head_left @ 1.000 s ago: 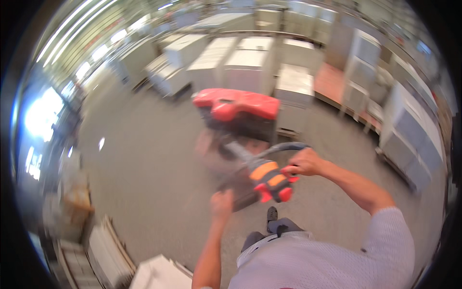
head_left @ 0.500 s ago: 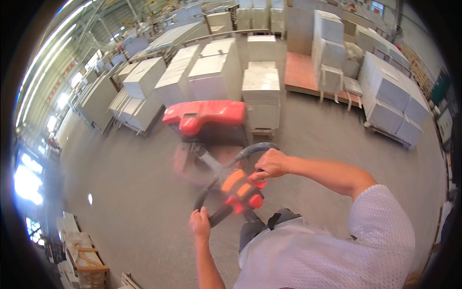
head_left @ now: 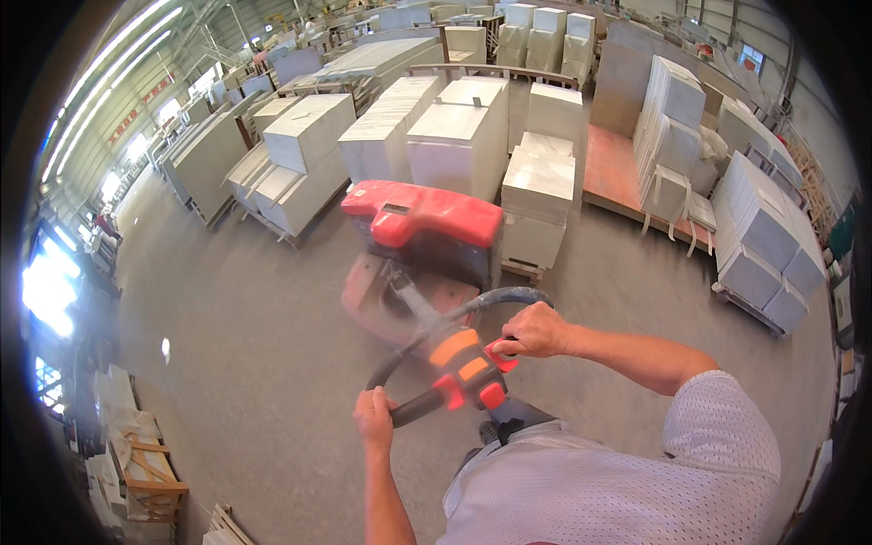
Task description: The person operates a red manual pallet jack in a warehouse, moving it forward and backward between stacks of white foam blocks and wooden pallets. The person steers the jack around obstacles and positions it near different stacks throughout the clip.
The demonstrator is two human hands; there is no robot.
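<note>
Both of my hands are on the steering handle (head_left: 420,343) of a red electric pallet truck (head_left: 427,218). My left hand (head_left: 373,414) is wrapped round the left side of the black loop. At the right grip, my right hand (head_left: 538,331) is closed, its thumb by a red lever (head_left: 503,354). Orange panels and a red button (head_left: 491,394) sit on the control head between the hands. The handle slants up toward me from the truck's red body, which stands ahead of me and slightly left. Its forks are hidden.
Beyond the truck, pale stone slabs (head_left: 538,186) stand stacked on pallets, very near its right side. More slab stacks (head_left: 300,145) line the left. A red platform (head_left: 610,173) and strapped blocks (head_left: 772,241) stand right. A wooden crate (head_left: 154,486) lies at lower left.
The slab stacks and platform have shifted right and downward in view as the view turns left. The truck also appears further right. Both hands keep their hold on the handle.
</note>
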